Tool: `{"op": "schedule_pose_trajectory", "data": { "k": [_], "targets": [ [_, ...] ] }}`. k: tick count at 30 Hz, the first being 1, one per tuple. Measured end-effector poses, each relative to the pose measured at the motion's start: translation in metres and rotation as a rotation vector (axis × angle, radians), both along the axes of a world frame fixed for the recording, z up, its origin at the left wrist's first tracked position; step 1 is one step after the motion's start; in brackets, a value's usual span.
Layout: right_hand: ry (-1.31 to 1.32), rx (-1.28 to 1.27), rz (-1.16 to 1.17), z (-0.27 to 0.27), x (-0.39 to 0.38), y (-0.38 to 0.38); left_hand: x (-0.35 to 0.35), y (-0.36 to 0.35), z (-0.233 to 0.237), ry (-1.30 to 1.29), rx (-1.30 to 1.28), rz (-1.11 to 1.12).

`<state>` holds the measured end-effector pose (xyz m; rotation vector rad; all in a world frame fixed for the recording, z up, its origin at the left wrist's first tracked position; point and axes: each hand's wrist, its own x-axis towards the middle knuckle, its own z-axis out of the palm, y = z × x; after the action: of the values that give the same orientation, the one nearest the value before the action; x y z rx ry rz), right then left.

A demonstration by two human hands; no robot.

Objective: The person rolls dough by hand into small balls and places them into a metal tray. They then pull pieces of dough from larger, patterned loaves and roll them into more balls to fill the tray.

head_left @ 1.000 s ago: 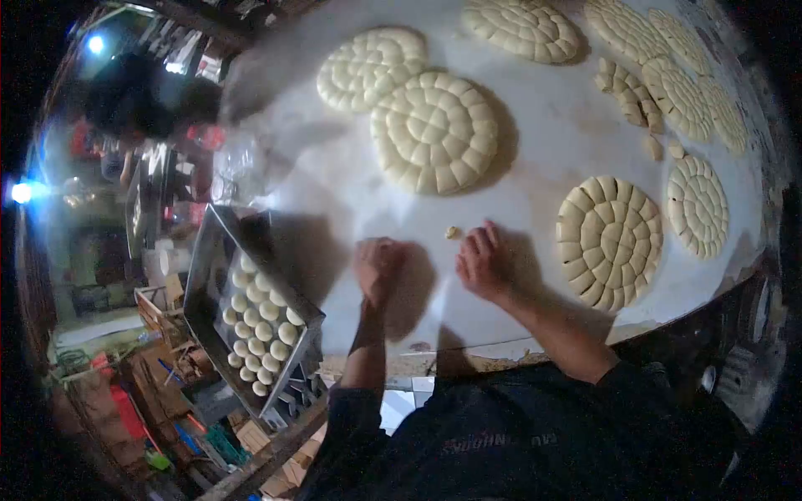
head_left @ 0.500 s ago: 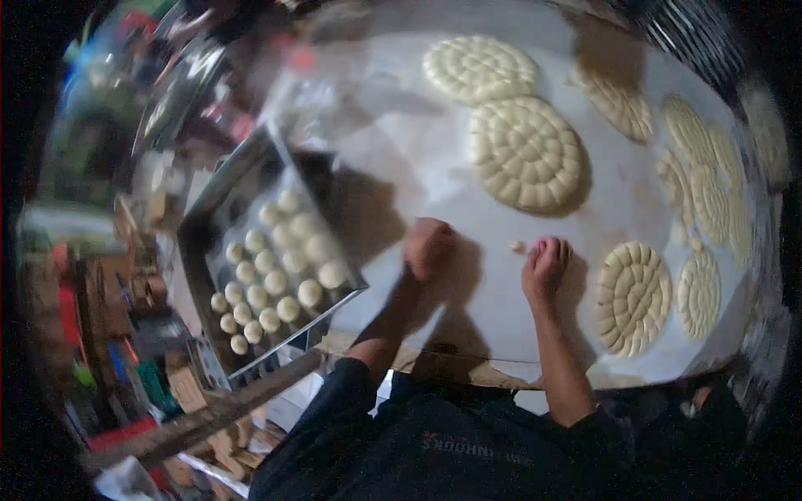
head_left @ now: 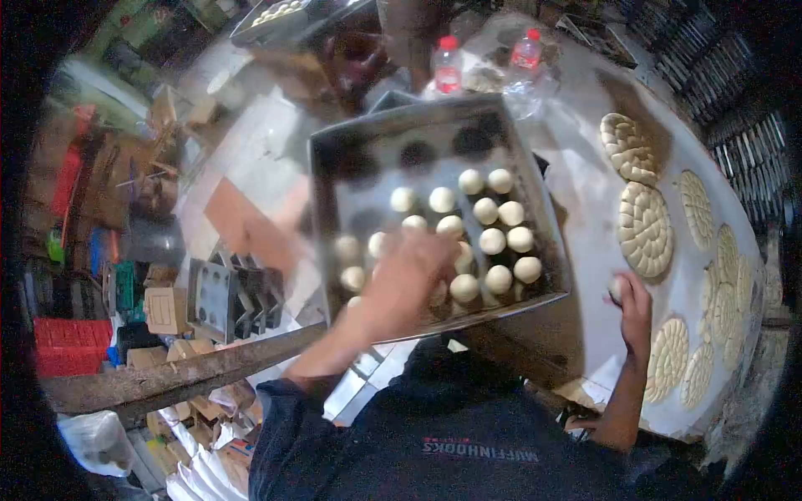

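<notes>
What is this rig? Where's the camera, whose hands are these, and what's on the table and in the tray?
There is no machine here: a person works with bare hands. The one picture comes from a camera worn on their head, looking down through a wide, curved lens. The left hand, blurred, reaches over a grey metal tray holding rows of pale round dough balls; whether it grips one cannot be told. The right hand curls around a small pale dough ball over the white table. Along that table lie round scored dough discs. Behind the tray stand clear red-capped bottles.
</notes>
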<state>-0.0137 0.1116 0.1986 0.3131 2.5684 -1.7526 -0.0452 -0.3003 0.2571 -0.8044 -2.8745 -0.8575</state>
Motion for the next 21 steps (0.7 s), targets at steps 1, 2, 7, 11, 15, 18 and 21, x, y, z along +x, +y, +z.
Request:
{"op": "schedule_pose_trajectory", "data": {
  "k": [1, 2, 7, 11, 15, 18, 21],
  "targets": [
    [0.105, 0.146, 0.181, 0.019, -0.023, -0.044, -0.023, -0.038, -0.040, 0.139, -0.231, 0.186],
    [0.203, 0.261, 0.375, 0.050, -0.043, -0.097, -0.043, -0.071, -0.053, 0.139, -0.444, 0.308],
    [0.752, 0.087, 0.855, 0.021, -0.125, -0.297, -0.066, -0.145, -0.113, -0.003, -0.627, 0.351],
    [0.737, 0.487, 0.993, -0.020, -0.141, -0.336, -0.070, -0.161, -0.113, -0.139, -0.532, 0.277],
    [0.832, 0.238, 0.654, 0.013, -0.088, -0.228, -0.089, -0.071, -0.025, -0.171, -0.808, 0.359],
    [0.751, 0.365, 0.128, -0.010, -0.038, -0.090, -0.104, 0.024, 0.022, 0.163, -0.654, -0.024],
    [0.554, 0.569, -0.336, -0.024, 0.043, 0.054, -0.120, 0.170, 0.061, 0.222, -0.409, -0.518]
  ]
}}
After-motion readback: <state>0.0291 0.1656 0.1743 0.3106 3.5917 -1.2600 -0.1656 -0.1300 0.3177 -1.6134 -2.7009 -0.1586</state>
